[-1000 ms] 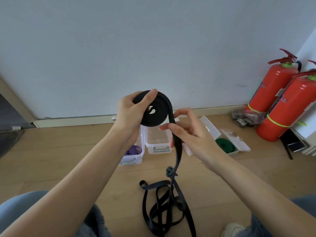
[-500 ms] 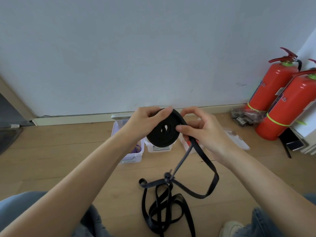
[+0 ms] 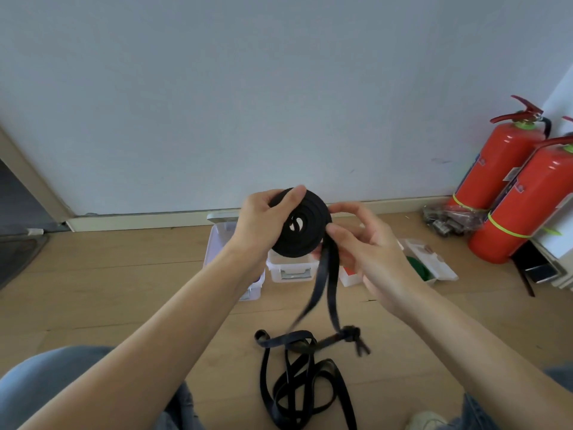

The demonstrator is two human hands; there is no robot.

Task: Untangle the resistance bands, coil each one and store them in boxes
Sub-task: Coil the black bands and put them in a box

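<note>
Above wooden floor [image 3: 124,274], black coil [image 3: 302,226] gripped by left hand [image 3: 263,221], right hand [image 3: 366,243] now pinching tail lower.

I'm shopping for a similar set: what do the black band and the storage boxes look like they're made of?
The black resistance band looks like matte rubber or latex: thin, flat and limp, it coils tightly in the hands and drapes loosely to the floor. The storage box looks like glossy translucent white plastic, with rigid molded walls and a front latch. Neither material can be confirmed from the look alone.

My right hand [image 3: 369,252] now pinches the strands below the coil [image 3: 299,223]; the wide loop has closed; the knot [image 3: 350,332] swung right.
</note>
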